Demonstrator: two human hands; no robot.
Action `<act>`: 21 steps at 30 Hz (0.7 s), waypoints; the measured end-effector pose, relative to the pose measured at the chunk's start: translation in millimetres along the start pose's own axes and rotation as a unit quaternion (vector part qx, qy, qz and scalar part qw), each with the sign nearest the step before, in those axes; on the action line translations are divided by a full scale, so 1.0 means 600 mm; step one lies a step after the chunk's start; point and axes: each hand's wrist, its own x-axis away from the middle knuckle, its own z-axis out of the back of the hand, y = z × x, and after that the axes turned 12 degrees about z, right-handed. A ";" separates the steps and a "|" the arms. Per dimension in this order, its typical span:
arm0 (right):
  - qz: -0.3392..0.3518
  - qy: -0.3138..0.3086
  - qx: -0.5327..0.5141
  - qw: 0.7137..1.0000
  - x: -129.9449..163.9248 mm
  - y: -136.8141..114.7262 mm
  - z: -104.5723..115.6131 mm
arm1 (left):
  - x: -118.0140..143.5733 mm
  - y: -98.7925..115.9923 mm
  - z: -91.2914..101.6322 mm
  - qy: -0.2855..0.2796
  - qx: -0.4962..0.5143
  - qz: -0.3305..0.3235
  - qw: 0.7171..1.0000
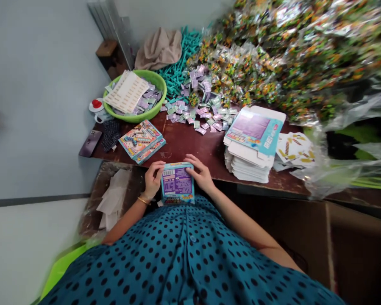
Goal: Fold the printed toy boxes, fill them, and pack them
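Head view: you're holding a small blue box (177, 183) between both hands, just off the near edge of the brown table (190, 146), right above your polka-dot top. Your left hand (153, 179) is gripping the box's left side, fingers curling over its top left corner. Your right hand (201, 173) is gripping the right side, fingers resting along the top right edge. The box is facing you with its purple printed panel and barcode up.

Lying on the table just beyond the left hand are two finished boxes (142, 141). Sitting to the right of the right hand, close by, is a stack of flat box blanks (253, 144). Further back are a green bowl (136, 96) holding sachets and a sticker sheet, loose sachets (199, 113) scattered mid-table, and a pile of cellophane packs (273, 51). A phone (90, 143) is lying at the table's left end.
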 end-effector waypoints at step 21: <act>0.011 -0.064 0.417 0.907 -0.285 0.072 0.136 | -0.040 0.022 -0.212 -0.180 -0.371 -0.045 0.910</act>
